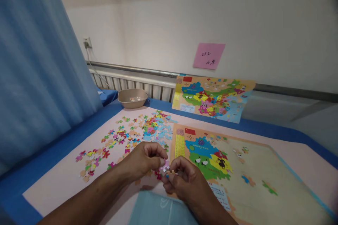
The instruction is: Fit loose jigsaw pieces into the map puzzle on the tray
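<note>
My left hand (146, 159) pinches a pinkish-purple puzzle piece (165, 165) between thumb and fingers. Close against it, my right hand (183, 179) has its fingers closed on a pale orange puzzle piece (172, 172); whether the two pieces touch is hard to make out. Both hands hover over the left edge of a partly filled map puzzle board (245, 179). Its left side carries joined blue, green and yellow sections, and a few loose pieces (248, 180) rest on its bare beige part. Left of the board lie many scattered puzzle pieces (121, 137).
A printed reference map (213, 98) leans against the wall rail at the back. A beige plastic basin (132, 99) with a few pieces stands at the back left. A pink note (209, 56) is on the wall, a blue curtain (39, 77) at left, light-blue cloth (158, 211) in front.
</note>
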The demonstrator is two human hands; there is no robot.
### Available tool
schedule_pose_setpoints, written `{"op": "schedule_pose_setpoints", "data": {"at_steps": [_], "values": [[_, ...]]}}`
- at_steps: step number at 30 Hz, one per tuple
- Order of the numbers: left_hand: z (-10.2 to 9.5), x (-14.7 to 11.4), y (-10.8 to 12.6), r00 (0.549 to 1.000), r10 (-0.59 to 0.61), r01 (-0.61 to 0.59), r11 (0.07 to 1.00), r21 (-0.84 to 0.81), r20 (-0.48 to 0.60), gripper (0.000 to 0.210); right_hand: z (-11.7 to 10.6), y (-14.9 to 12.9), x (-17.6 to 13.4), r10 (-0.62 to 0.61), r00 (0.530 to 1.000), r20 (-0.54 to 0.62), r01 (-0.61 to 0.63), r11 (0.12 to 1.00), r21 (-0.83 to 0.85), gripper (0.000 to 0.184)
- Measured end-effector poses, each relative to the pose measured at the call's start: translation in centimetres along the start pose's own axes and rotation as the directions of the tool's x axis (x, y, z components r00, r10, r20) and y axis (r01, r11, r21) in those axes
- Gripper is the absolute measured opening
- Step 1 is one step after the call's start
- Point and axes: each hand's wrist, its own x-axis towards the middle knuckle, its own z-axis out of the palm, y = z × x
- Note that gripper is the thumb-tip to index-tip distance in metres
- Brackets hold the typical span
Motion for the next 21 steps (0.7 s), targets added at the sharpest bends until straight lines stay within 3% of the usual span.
{"op": "schedule_pose_setpoints", "data": {"at_steps": [10, 21], "values": [[-0.04, 0.17, 0.77, 0.997, 0.025, -0.028, 0.999, -0.034, -0.080, 0.021, 0.35, -0.77, -0.44, 0.055, 0.998, -0.016, -0.056, 0.994, -0.095, 0.034], [0.06, -0.05, -0.15, 1.000, 0.008, -0.008, 0.999, 0.035, -0.014, 0.019, 0.79, -0.52, -0.55, -0.008, 0.999, 0.033, 0.011, 0.994, -0.109, 0.023]]}}
